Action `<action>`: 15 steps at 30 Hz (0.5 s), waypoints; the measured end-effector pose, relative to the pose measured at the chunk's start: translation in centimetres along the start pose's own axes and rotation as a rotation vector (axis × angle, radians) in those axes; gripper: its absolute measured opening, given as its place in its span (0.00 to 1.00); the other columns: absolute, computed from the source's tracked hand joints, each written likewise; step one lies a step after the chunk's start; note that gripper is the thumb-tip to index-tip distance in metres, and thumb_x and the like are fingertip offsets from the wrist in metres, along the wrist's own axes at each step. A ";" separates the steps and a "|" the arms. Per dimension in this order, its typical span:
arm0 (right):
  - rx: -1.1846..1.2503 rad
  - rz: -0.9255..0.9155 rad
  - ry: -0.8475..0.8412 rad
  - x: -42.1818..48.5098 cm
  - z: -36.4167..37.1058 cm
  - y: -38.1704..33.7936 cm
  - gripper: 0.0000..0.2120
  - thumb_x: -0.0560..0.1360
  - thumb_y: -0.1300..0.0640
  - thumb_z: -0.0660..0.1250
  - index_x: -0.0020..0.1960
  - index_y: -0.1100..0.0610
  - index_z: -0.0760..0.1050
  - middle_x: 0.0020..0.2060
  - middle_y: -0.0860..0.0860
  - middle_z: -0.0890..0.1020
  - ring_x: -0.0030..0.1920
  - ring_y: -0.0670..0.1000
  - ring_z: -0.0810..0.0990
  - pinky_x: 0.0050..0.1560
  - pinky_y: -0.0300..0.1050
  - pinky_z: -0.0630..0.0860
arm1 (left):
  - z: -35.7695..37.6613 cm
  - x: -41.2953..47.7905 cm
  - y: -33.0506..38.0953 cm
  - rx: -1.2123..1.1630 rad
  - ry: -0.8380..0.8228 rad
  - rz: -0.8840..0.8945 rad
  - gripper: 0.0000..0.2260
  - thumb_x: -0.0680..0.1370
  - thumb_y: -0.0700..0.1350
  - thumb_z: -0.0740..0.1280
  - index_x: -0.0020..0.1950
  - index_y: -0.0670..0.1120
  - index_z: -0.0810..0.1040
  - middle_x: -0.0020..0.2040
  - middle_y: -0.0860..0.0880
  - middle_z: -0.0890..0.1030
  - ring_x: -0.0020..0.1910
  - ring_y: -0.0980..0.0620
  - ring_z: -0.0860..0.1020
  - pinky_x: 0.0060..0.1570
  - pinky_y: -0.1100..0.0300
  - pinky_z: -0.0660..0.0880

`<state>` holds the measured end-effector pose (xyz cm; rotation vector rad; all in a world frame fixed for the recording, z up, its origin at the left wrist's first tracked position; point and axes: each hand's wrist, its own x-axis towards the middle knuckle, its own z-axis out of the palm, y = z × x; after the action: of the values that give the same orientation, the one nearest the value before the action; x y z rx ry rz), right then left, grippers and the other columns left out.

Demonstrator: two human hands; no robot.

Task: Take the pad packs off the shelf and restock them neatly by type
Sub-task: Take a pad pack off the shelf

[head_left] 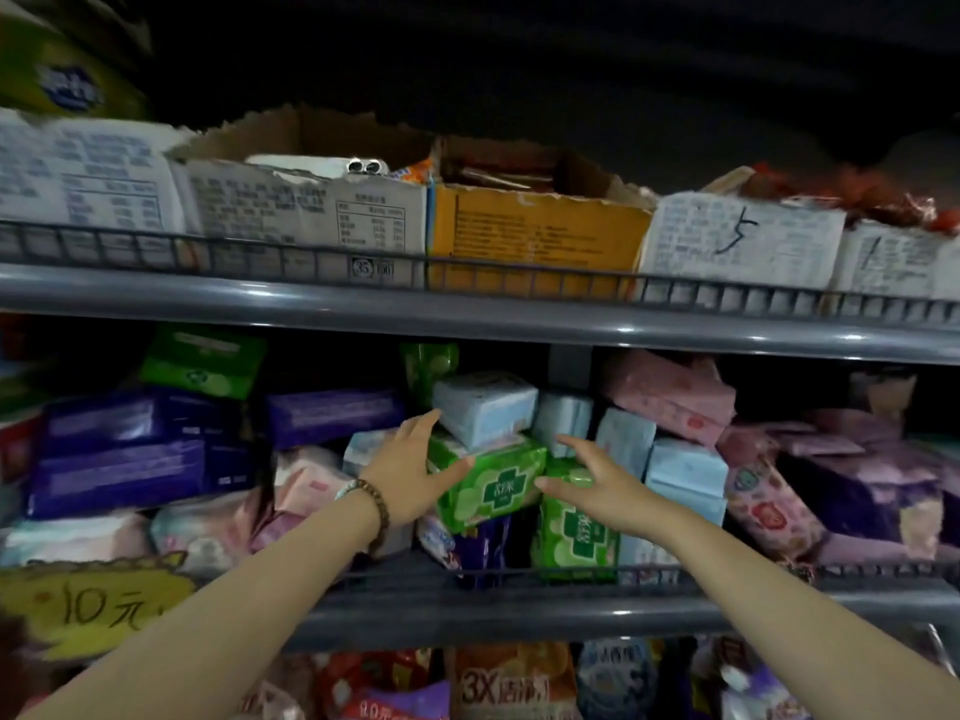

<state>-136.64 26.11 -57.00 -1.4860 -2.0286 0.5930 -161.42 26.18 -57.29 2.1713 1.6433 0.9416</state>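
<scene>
Yellow paper sign point(88, 605) with a hand-written price sits closest to my feed at lower left, against the front lip of the grey shelf point(467, 610). Below that lip I can make out an orange bag point(509, 683) among other blurred packets.

Both bare forearms reach up and in over the lip. The left wrist wears a brown beaded bracelet point(376, 504). The left hand point(410, 475) is spread wide, its fingers point(423, 423) straight; the forefinger tip is at the lower corner of a pale blue pack point(485, 407) and the thumb lies against the tilted green pack point(493, 485) under it. It grips nothing. The right hand point(597, 485) is likewise splayed and empty, its thumb pointing at that tilted green pack. The palm hovers over a second green pack point(574, 532) that stands upright at the shelf's front rail; I cannot tell whether it touches.

The pad packs lie jumbled on this middle shelf: purple packs point(124, 459) stacked flat at left, more pale blue ones point(685, 470) just right of my hands, and pink packs point(670, 397) piled askew beyond them. Another green pack point(205, 361) rests atop the purple stack.

Farthest up, the upper shelf point(467, 309) carries torn cardboard boxes behind a wire rail, an orange-yellow box point(535, 241) between white printed ones
</scene>
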 end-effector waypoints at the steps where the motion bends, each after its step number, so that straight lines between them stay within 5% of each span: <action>1: 0.013 -0.001 0.035 1.0 0.0 0.0 0.36 0.76 0.42 0.65 0.77 0.49 0.53 0.76 0.49 0.55 0.74 0.50 0.58 0.65 0.38 0.59 | 0.3 0.8 -0.2 -0.003 0.015 0.001 0.37 0.76 0.61 0.63 0.78 0.50 0.50 0.77 0.47 0.55 0.74 0.47 0.58 0.73 0.54 0.58; 6: 0.088 0.014 0.220 5.5 -0.5 1.6 0.37 0.74 0.42 0.67 0.77 0.50 0.54 0.76 0.50 0.55 0.75 0.52 0.58 0.70 0.43 0.58 | 2.5 5.0 -0.6 -0.093 0.047 0.005 0.38 0.74 0.63 0.65 0.77 0.57 0.49 0.77 0.50 0.52 0.75 0.46 0.58 0.72 0.51 0.60; 15: 0.251 0.049 0.446 12.4 -0.6 4.5 0.35 0.73 0.49 0.71 0.75 0.54 0.60 0.71 0.55 0.68 0.71 0.54 0.67 0.68 0.44 0.64 | 4.8 10.5 -1.2 -0.135 0.230 -0.068 0.40 0.72 0.60 0.70 0.77 0.55 0.51 0.76 0.47 0.56 0.74 0.46 0.57 0.71 0.55 0.60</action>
<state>-135.95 39.29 -57.27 -1.3747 -1.5224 0.4645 -157.72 37.16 -58.01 1.9677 1.6857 1.2823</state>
